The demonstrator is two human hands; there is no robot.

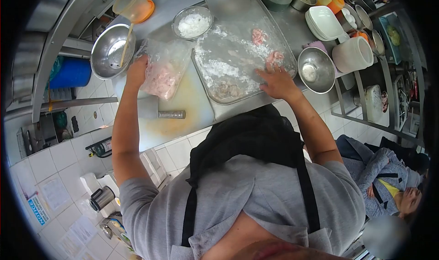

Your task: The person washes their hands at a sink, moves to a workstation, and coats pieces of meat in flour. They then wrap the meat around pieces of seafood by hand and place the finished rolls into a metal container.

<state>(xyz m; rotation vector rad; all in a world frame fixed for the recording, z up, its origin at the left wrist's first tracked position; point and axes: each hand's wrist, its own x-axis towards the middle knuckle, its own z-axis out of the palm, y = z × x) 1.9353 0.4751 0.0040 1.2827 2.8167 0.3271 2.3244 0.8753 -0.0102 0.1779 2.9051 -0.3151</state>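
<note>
My left hand [137, 72] grips the side of a clear plastic bag [171, 54] that holds pale pink raw meat [161, 79]. The bag rests on a stained cutting board [194, 104]. A cleaver [171, 114] with a metal handle lies on the board just below the bag. Over the right part of a floured metal tray [214, 97], my right hand [278, 82] is open with its fingers spread. Its fingertips are beside a small piece of raw meat [275, 57]. Another piece of meat [259, 37] lies farther back on the tray.
A bowl of white flour [194, 24] stands behind the tray. Steel bowls are at the left [109, 58] and right [315, 81]. White dishes [323, 22] and a white tub [352, 54] crowd the right side. A person [384, 177] sits at the lower right.
</note>
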